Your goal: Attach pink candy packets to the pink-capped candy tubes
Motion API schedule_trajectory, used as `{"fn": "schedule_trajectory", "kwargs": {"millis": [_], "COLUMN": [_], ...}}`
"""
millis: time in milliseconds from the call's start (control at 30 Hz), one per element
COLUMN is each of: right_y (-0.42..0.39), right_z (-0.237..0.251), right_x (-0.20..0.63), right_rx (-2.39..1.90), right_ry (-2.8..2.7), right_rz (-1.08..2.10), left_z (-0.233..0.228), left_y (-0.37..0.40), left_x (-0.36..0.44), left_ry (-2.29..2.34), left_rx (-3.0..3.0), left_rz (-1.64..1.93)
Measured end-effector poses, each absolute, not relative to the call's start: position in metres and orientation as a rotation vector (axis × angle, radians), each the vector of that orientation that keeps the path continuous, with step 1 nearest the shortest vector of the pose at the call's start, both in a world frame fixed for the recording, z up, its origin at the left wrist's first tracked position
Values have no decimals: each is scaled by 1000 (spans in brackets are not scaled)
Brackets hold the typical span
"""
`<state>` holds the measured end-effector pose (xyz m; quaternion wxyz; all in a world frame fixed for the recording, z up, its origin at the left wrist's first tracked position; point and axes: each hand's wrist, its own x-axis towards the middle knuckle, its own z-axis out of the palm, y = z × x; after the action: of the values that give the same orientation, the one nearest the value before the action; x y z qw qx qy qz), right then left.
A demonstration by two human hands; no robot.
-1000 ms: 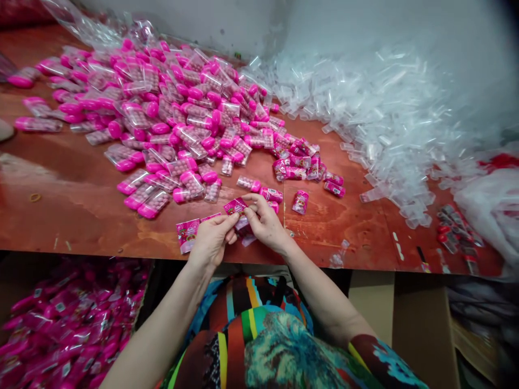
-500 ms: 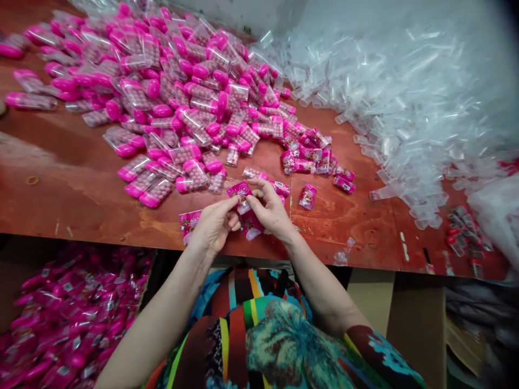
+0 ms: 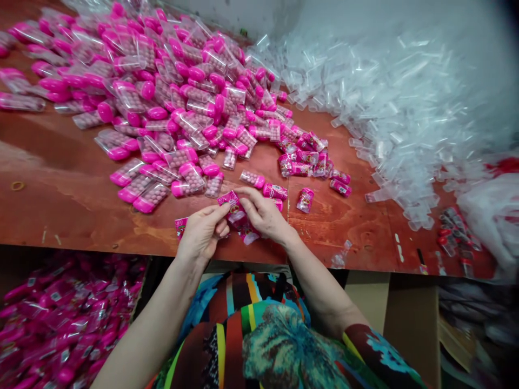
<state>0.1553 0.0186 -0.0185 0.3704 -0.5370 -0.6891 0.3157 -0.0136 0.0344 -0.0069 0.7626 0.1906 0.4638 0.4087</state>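
From the head camera, looking down over the near edge of the red-brown wooden bench, both bare hands meet just above that edge. The left hand and the right hand are closed together on one small pink labelled sleeve, fingertips pinching it from either side; the sleeve is tilted and sits a little above the wood. Under the right palm, a further bit of pink and clear wrap pokes out; whether the hand grips it or only covers it I cannot tell. Half hidden by the left wrist, a pink label strip lies flat on the bench.

Beyond the hands spreads a big heap of clear candy cases with pink caps, reaching to the far left. Just right of the hands is a small cluster of already labelled cases, one standing apart. A great drift of empty clear plastic cases fills the far right. Below the bench on the left, a box of finished pink packs shows. The person's bright patterned clothing fills the foreground.
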Motion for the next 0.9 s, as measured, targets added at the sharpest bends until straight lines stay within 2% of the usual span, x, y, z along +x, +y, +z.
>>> {"fn": "schedule_trajectory", "kwargs": {"millis": [200, 367, 500, 700, 900], "right_y": [52, 71, 73, 71, 69], "right_z": [-15, -4, -4, -7, -13], "right_x": [175, 168, 171, 195, 170], "right_rx": [-2115, -2300, -2299, -2111, -2214], "right_ry": [-1962, -2200, -2290, -2242, -1865], "right_rz": [162, 8, 8, 287, 157], "left_z": [-11, -6, -1, 0, 3], "left_y": [40, 40, 39, 37, 33], "left_x": [-12, -8, -15, -25, -21], "left_ry": [996, 1003, 982, 971, 956], "left_rx": [317, 201, 165, 147, 137], "left_rz": [989, 985, 987, 1000, 977]}}
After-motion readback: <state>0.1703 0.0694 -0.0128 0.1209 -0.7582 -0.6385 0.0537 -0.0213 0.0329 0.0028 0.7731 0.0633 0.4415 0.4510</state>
